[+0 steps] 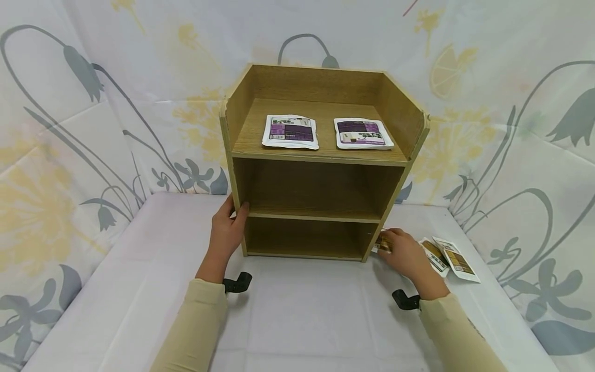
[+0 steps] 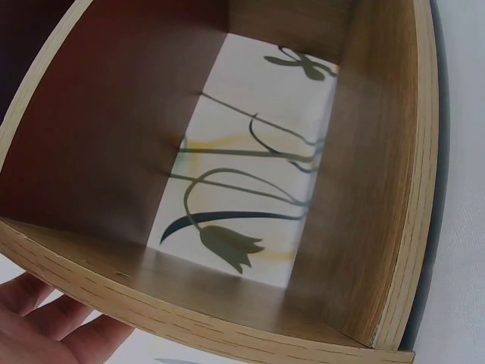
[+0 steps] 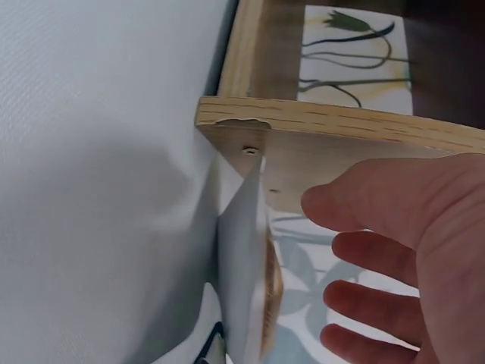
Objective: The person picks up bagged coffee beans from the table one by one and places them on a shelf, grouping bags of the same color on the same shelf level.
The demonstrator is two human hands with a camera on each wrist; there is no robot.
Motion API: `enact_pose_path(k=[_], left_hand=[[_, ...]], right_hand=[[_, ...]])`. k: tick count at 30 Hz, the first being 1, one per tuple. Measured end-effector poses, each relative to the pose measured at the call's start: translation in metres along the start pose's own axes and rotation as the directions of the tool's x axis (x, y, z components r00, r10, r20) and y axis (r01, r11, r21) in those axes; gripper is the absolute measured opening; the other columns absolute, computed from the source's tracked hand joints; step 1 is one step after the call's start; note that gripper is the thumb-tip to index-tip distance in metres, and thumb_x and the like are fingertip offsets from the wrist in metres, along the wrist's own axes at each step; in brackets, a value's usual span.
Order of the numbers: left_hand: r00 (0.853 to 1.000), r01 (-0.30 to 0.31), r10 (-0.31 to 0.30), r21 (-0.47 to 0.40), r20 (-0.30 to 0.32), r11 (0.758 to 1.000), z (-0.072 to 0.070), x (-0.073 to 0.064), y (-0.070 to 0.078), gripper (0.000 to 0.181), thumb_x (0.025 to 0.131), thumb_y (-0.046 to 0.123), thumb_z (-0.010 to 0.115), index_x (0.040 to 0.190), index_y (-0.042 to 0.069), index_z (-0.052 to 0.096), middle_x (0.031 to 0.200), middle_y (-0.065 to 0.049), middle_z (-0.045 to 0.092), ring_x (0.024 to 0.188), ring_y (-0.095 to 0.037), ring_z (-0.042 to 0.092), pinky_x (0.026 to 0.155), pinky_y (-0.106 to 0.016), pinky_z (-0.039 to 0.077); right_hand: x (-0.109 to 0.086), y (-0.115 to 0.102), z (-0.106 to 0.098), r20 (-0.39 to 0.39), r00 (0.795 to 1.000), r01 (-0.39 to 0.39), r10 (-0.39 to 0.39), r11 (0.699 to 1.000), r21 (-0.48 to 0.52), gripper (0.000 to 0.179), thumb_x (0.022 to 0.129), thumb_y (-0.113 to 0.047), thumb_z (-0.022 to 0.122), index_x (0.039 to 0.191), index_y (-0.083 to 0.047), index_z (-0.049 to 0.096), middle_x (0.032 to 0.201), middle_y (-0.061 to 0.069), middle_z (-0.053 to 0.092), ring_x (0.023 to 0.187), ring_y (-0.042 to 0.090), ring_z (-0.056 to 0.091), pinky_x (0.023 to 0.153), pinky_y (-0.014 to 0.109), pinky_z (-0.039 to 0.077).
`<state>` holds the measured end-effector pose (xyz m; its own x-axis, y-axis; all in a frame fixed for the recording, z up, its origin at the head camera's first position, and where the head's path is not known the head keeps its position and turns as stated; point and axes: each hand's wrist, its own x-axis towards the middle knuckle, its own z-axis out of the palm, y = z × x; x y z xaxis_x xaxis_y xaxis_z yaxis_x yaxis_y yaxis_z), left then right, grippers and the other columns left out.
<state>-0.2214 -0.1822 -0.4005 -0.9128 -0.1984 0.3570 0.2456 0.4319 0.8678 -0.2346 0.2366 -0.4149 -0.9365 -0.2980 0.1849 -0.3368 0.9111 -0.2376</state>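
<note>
A small wooden shelf unit stands upright on the table. My left hand grips its left side panel, thumb at the front edge and fingers on the outside, also seen in the left wrist view. Beside the lower right side, my right hand hovers with fingers spread and slightly bent. Near its fingertips is a flat brown-labelled packet. In the right wrist view this packet shows nearly edge-on by the shelf's side panel, with a gap to the fingers.
Two white packets with purple labels, one left and one right, lie on the top shelf. Two brown-labelled packets overlap on the white-covered table, right of my right hand. A flower-patterned cloth hangs behind.
</note>
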Motion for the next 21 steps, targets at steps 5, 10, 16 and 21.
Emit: enact_pose_path(k=[5, 10, 16, 21], left_hand=[[1.000, 0.006, -0.006, 0.015, 0.002, 1.000, 0.000, 0.001, 0.000, 0.057, 0.099, 0.047, 0.044, 0.149, 0.019, 0.039, 0.146, -0.013, 0.048, 0.133, -0.032, 0.048, 0.098, -0.051, 0.050], [1.000, 0.003, -0.003, 0.013, -0.003, 1.000, 0.000, 0.002, -0.001, 0.057, 0.099, 0.047, 0.045, 0.149, 0.018, 0.040, 0.145, -0.013, 0.049, 0.133, -0.031, 0.049, 0.097, -0.051, 0.051], [1.000, 0.011, -0.011, 0.006, 0.003, 1.000, 0.000, 0.002, -0.002, 0.057, 0.099, 0.047, 0.045, 0.148, 0.019, 0.040, 0.145, -0.013, 0.050, 0.132, -0.031, 0.049, 0.097, -0.051, 0.051], [1.000, 0.003, -0.003, 0.002, 0.000, 1.000, 0.000, 0.002, -0.001, 0.056, 0.099, 0.047, 0.045, 0.148, 0.019, 0.041, 0.144, -0.013, 0.051, 0.132, -0.031, 0.050, 0.097, -0.051, 0.051]], right_hand=[[0.004, -0.001, 0.005, 0.057, 0.998, -0.025, 0.027, 0.999, -0.037, 0.052, 0.083, -0.020, 0.067, 0.127, 0.006, 0.058, 0.131, 0.029, 0.055, 0.117, 0.048, 0.054, 0.095, 0.058, 0.046], [0.010, 0.000, 0.006, 0.126, 0.990, -0.058, 0.067, 0.995, -0.075, 0.055, 0.085, -0.020, 0.064, 0.133, 0.005, 0.054, 0.137, 0.031, 0.049, 0.124, 0.049, 0.048, 0.100, 0.058, 0.043], [0.018, 0.005, 0.015, 0.191, 0.976, -0.084, 0.102, 0.992, -0.099, 0.058, 0.086, -0.021, 0.064, 0.137, 0.003, 0.051, 0.140, 0.028, 0.048, 0.125, 0.049, 0.048, 0.099, 0.058, 0.044], [0.019, 0.007, 0.017, 0.172, 0.981, -0.071, 0.091, 0.990, -0.119, 0.055, 0.086, -0.020, 0.066, 0.134, 0.003, 0.054, 0.134, 0.026, 0.054, 0.119, 0.047, 0.054, 0.095, 0.057, 0.047]])
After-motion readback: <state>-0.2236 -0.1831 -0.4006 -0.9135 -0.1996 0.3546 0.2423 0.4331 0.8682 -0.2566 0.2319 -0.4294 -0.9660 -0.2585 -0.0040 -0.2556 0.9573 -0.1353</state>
